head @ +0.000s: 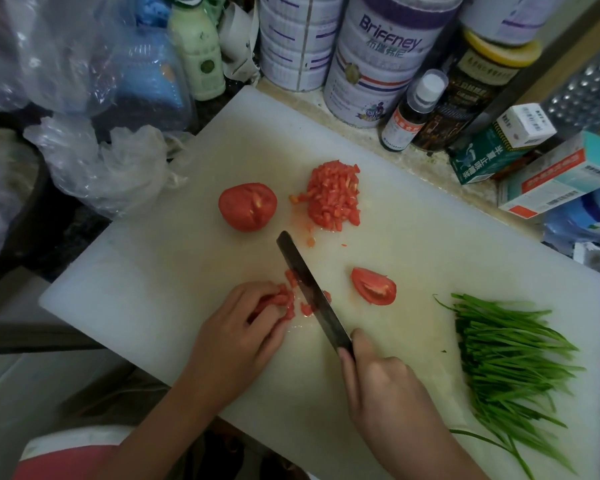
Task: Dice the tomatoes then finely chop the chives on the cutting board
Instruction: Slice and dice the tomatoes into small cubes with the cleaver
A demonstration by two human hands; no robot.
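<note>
Now my left grip (243,327) is curled over a small cluster of tomato pieces (286,301) near the middle of the cutting board (146,271), bunching them together. My right grip (378,382) is closed round the handle of the knife (312,292), with one finger lying against the blade where it meets the handle. The blade lies across the cluster, its tip pointing far and left.

To do this cut well, I judge I should keep my left fingertips tucked back so that only the knuckles face the blade. I should also take narrow, even crosscuts, so these bits match the diced pile (333,199) lying farther off on the board. The flesh is wet and will slide, so I want firm downward pressure rather than a sawing drag.

A tomato wedge (373,286) waits just right of the knife, and a larger tomato half (247,206) sits far left beside the pile. The chives (510,358) lie whole at the near right of the board.
</note>
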